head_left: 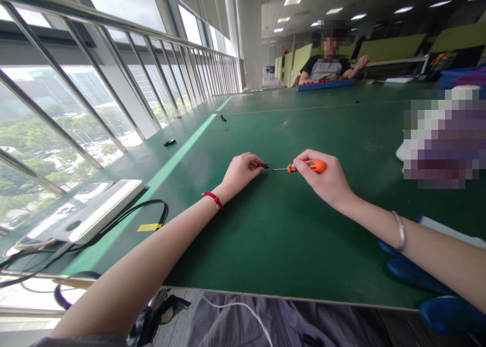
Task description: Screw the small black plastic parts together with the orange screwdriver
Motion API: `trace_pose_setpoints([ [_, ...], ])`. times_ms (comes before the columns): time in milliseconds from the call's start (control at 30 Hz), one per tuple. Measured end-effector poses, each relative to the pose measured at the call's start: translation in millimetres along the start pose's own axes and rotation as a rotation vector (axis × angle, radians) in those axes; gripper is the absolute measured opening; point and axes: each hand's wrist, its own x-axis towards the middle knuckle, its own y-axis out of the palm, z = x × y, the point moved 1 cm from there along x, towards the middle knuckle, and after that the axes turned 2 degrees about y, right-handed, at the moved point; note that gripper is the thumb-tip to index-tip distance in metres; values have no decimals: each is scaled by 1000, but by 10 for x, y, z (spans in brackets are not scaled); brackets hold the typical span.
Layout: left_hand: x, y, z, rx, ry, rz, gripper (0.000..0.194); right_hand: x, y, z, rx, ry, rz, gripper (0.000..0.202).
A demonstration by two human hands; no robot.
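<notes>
My left hand, with a red band on its wrist, pinches a small black part just above the green tabletop. Opposite it, my right hand is closed around the orange and black handle of a screwdriver. The thin metal shaft points left toward the black part, and a short gap separates the two. A tiny dark bit, perhaps a screw, shows at the shaft's tip; it is too small to be sure. A silver bangle circles my right wrist.
Small black pieces lie at the table's left. A white device with black cables rests at the left edge, beside metal railings. Across the table sits a person behind a blue tray. Blue objects lie under my right forearm.
</notes>
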Motion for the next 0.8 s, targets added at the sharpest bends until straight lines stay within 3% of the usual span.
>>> trace_pose_setpoints([
  [333,-12,9,47,5,-8,30,13,-49,2,73,43,-76,8,21],
  [800,-12,26,58,14,39,55,13,-42,12,42,25,-70,48,21],
])
